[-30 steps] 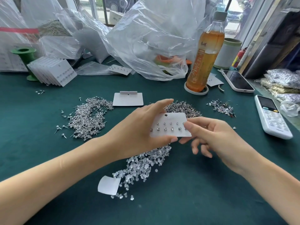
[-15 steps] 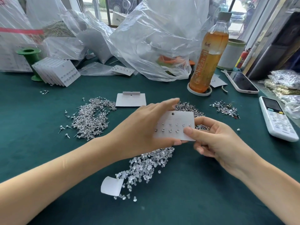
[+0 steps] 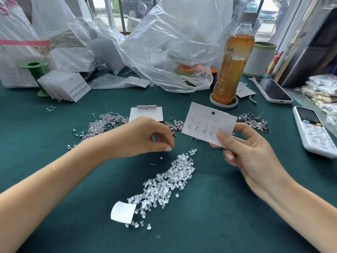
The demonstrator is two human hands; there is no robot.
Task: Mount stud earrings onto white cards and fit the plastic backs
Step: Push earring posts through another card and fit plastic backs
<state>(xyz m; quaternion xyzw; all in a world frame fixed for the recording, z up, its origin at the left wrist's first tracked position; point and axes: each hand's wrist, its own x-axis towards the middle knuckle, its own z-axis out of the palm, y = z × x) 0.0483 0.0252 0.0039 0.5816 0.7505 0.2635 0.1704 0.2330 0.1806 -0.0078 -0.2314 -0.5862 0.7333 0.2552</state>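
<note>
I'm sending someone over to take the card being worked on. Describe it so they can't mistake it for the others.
Start at the tall bottle of orange drink at the back of the green table. Just in front of it, the right hand pinches a white card by its lower corner. Unlike the blank card lying flat and the stack of cards at far left, it is held up, with two rows of studs.

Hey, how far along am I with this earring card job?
Done: a stack of filled cards sits far left. In hand: your right hand pinches a card with studs through it; your left hand hovers at the clear plastic backs. Left: fitting backs, a blank card, and loose studs.
</note>
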